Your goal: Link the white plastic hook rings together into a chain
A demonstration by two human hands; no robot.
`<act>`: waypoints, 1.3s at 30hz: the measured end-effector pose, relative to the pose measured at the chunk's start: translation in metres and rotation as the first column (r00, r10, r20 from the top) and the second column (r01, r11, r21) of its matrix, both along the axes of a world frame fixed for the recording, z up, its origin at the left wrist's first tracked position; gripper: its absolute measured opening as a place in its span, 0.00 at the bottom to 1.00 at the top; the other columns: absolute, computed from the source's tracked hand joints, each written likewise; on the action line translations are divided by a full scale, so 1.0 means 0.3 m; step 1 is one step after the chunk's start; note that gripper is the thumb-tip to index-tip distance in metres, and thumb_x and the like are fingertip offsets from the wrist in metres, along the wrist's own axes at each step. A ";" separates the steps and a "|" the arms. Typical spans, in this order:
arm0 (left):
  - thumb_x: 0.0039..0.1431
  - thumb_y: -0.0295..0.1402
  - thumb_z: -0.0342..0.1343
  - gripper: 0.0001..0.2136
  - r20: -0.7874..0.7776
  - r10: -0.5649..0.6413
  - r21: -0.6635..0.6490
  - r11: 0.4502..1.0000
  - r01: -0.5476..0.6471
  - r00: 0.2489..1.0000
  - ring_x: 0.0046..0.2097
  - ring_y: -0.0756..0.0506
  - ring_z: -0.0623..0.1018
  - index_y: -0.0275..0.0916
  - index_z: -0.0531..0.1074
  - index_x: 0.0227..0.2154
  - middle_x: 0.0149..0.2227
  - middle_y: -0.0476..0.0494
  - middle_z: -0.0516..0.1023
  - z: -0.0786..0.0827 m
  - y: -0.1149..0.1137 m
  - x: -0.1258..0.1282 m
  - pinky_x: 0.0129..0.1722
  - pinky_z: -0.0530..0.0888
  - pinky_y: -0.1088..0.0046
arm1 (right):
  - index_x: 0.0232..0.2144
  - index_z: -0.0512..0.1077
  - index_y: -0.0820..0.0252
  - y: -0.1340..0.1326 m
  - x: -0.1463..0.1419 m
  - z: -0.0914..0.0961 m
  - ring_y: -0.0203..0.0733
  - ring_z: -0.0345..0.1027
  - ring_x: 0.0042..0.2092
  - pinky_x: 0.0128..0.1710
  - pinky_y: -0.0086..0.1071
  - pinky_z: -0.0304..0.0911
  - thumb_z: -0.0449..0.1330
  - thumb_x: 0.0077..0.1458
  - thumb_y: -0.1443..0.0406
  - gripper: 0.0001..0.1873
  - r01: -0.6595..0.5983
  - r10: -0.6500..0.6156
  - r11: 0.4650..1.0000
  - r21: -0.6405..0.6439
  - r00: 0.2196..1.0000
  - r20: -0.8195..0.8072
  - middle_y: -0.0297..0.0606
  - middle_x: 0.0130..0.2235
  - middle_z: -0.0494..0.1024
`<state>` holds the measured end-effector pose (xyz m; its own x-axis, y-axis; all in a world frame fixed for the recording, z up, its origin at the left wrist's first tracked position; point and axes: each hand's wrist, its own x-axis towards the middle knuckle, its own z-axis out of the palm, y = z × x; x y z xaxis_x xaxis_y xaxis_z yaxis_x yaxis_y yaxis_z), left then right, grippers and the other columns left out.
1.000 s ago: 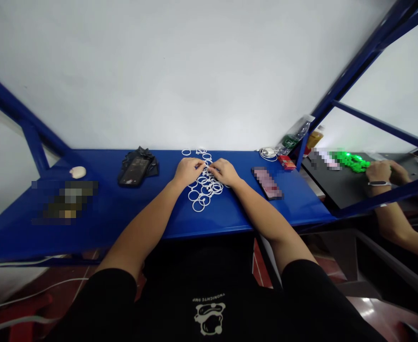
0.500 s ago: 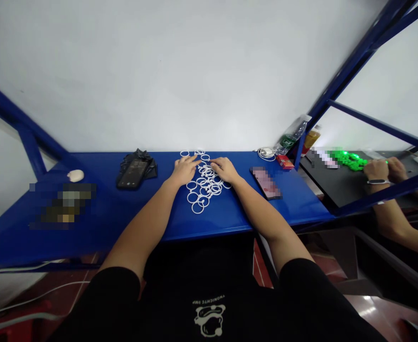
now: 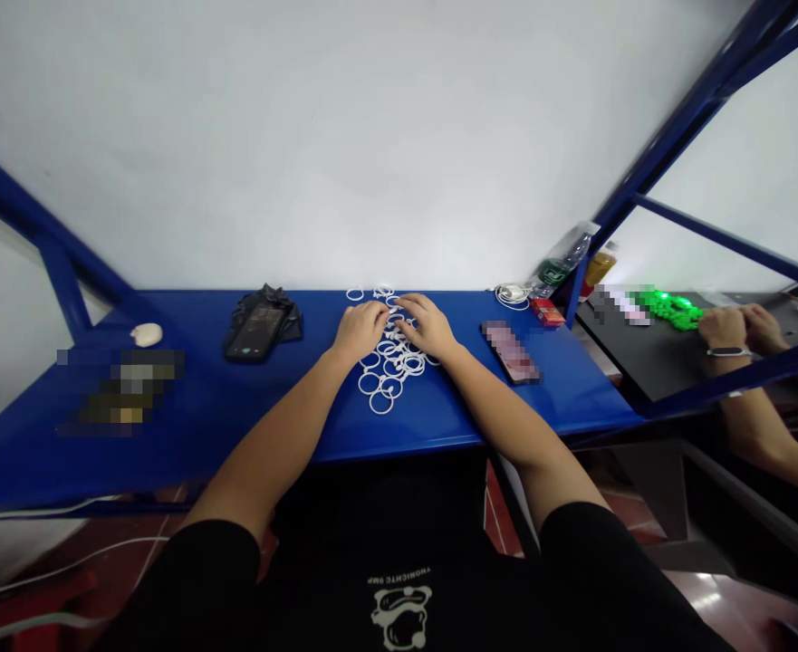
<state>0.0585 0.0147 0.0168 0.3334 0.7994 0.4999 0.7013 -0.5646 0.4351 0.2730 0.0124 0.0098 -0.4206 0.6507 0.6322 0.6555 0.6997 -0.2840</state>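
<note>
White plastic rings [image 3: 380,401] with small knobs lie in a loose, overlapping heap on the blue table, with several more near the wall. My left hand [image 3: 361,331] is at the heap's far left side, fingers bent and pressed together; what its fingertips hold, if anything, is hidden. Across from it, my right hand [image 3: 428,326] reaches over the rings from the right. Its thumb and fingers are apart, the fingertips close to those of my left hand. Both hands cover part of the heap.
The blue table [image 3: 323,407] also holds a black phone [image 3: 254,333] on dark plastic, a white earbud case [image 3: 147,335], a pink-screened phone [image 3: 511,351], a coiled cable [image 3: 511,296], a red box [image 3: 547,312] and a bottle [image 3: 552,269]. A co-worker's hands [image 3: 723,328] are by green lights [image 3: 674,308].
My left hand's fingers have drawn together from a more stretched pose. My right hand has moved slightly farther in over the rings, its fingers reaching toward the left hand.
</note>
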 end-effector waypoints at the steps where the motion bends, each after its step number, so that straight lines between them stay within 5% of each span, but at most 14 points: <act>1: 0.73 0.33 0.52 0.09 0.051 -0.027 -0.011 1.000 0.027 0.998 0.49 0.39 0.82 0.40 0.77 0.43 0.44 0.39 0.84 -0.002 -0.004 0.006 0.52 0.73 0.60 | 0.62 0.74 0.59 -0.006 -0.006 0.002 0.49 0.71 0.62 0.61 0.43 0.68 0.56 0.73 0.57 0.22 -0.028 0.028 1.000 -0.001 1.000 0.003 0.49 0.60 0.78; 9: 0.62 0.37 0.63 0.08 0.468 -0.067 -0.167 0.973 0.162 0.881 0.34 0.47 0.80 0.40 0.78 0.40 0.33 0.47 0.83 -0.037 -0.001 0.035 0.37 0.78 0.70 | 0.51 0.80 0.57 -0.014 -0.010 -0.002 0.47 0.78 0.48 0.50 0.37 0.70 0.53 0.75 0.58 0.18 0.103 -0.097 0.989 -0.109 0.994 0.058 0.45 0.45 0.85; 17: 0.57 0.29 0.61 0.08 0.401 -0.018 -0.164 0.982 0.091 0.916 0.32 0.47 0.80 0.38 0.83 0.38 0.30 0.47 0.83 -0.036 0.006 0.024 0.36 0.77 0.71 | 0.44 0.80 0.57 -0.035 -0.022 0.013 0.45 0.76 0.41 0.43 0.34 0.65 0.55 0.72 0.58 0.15 0.086 -0.075 0.991 -0.102 0.992 0.106 0.42 0.39 0.84; 33: 0.54 0.28 0.57 0.07 0.261 -0.005 -0.094 0.995 0.031 0.965 0.27 0.46 0.74 0.41 0.81 0.30 0.23 0.50 0.77 -0.025 0.004 0.016 0.33 0.73 0.68 | 0.43 0.79 0.57 -0.046 -0.038 0.012 0.44 0.75 0.40 0.42 0.33 0.64 0.55 0.72 0.58 0.14 0.052 -0.036 0.991 -0.121 0.990 0.134 0.41 0.39 0.83; 39: 0.59 0.24 0.53 0.14 0.241 -0.044 -0.055 0.997 0.059 0.970 0.39 0.44 0.81 0.41 0.84 0.39 0.40 0.44 0.85 -0.026 0.013 0.012 0.47 0.78 0.65 | 0.45 0.79 0.58 -0.032 -0.032 0.005 0.45 0.75 0.43 0.44 0.35 0.65 0.55 0.73 0.56 0.15 0.058 -0.048 0.993 -0.103 0.994 0.102 0.43 0.40 0.83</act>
